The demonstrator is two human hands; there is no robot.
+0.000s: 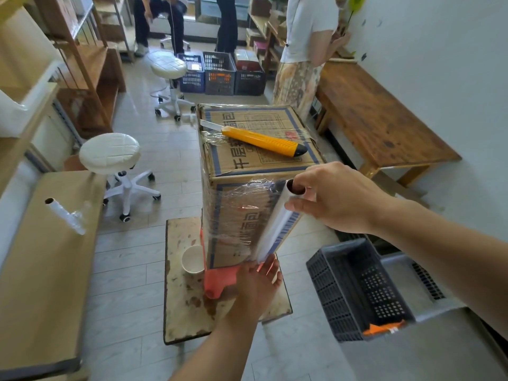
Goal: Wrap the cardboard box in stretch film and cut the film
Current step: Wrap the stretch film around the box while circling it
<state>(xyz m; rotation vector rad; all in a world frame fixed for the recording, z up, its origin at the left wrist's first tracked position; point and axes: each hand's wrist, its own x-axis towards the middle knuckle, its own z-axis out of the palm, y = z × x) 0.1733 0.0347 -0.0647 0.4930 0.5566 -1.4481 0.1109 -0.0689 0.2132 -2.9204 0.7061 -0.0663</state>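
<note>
A tall cardboard box [236, 213] with blue print stands upright on a low stained board [187, 303]. Clear film clings to its near face and left side. A roll of stretch film [275, 229] stands tilted against the box's near right corner. My right hand [332, 199] grips the roll's top end, with a finger in the tube. Under the roll's bottom end is my left hand [258, 279], holding it from below. A yellow utility knife [261, 140] with its blade out lies on top of the box.
A white paper cup [193, 259] and an orange plastic piece [220, 281] sit on the board by the box. A dark crate [360, 290] is at the right, a second film roll [66, 215] on cardboard at the left. Two white stools, a wooden bench and people stand beyond.
</note>
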